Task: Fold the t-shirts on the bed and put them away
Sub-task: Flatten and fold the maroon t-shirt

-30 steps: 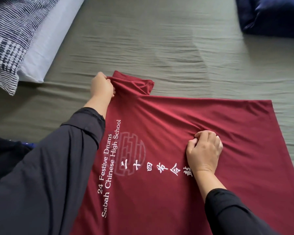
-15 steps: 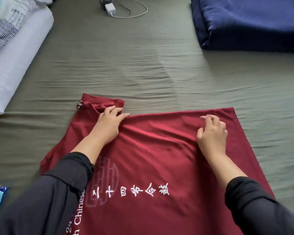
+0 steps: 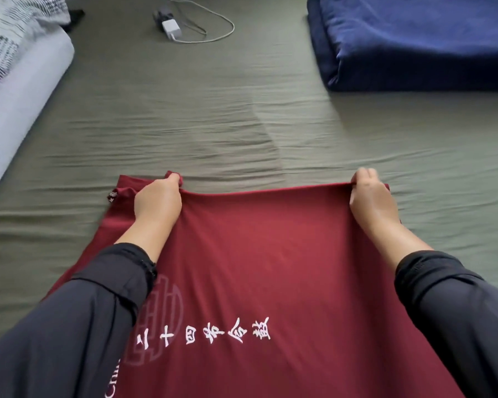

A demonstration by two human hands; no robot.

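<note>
A dark red t-shirt [image 3: 270, 254] with white printed characters lies spread on the green bed sheet [image 3: 213, 110], running from mid-frame down to the bottom edge. My left hand [image 3: 158, 202] grips the shirt's far edge next to the sleeve, which sticks out to the left with a small tag. My right hand [image 3: 371, 202] grips the far right corner of the same edge. The fabric is stretched taut between both hands. Dark sleeves cover both forearms and hide parts of the shirt.
A folded blue blanket [image 3: 414, 41] lies at the far right. A white charger with its cable [image 3: 173, 28] sits at the far middle. A white pillow [image 3: 18, 104] and a patterned pillow [image 3: 9, 33] lie at the left.
Both hands have slid outward along the shirt's far edge, the right one to the corner. They now pinch the edge and hold it taut. The view has tilted up.
</note>
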